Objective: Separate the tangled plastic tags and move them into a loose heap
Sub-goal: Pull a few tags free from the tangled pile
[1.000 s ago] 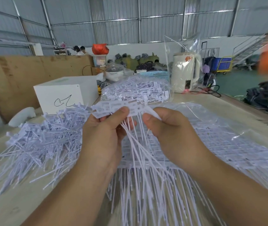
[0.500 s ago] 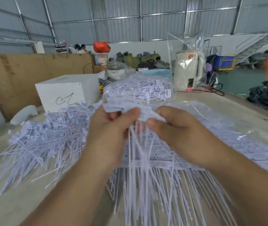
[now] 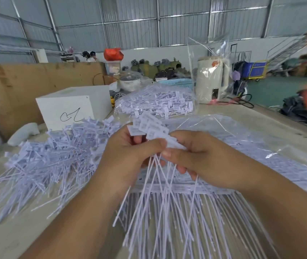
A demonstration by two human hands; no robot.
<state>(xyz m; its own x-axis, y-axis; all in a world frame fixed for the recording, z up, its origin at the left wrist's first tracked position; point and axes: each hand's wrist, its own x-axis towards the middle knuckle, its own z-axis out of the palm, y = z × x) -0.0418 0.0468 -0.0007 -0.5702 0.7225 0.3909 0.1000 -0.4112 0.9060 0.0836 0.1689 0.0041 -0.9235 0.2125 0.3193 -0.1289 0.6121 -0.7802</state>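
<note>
A bunch of white plastic tags (image 3: 150, 128) sits between both hands above the table, flat heads fanned upward and long thin tails hanging down. My left hand (image 3: 128, 154) grips the bunch from the left, thumb pressed across its neck. My right hand (image 3: 195, 156) pinches the same bunch from the right just under the heads. A loose heap of separated tags (image 3: 55, 156) spreads over the table on the left. Beneath the hands lie rows of tags still joined in strips (image 3: 177, 189), partly on a clear plastic bag (image 3: 242, 139).
A second clear bag full of tags (image 3: 154, 103) lies behind the hands. A white box (image 3: 70, 107) stands at the back left, a pale kettle in plastic wrap (image 3: 212, 81) at the back right. Wooden boards line the left. The table's right edge runs past an orange blur.
Both hands have closed in on the bunch and turned it; the tag heads now fan upward to the right, and the tails swing below.
</note>
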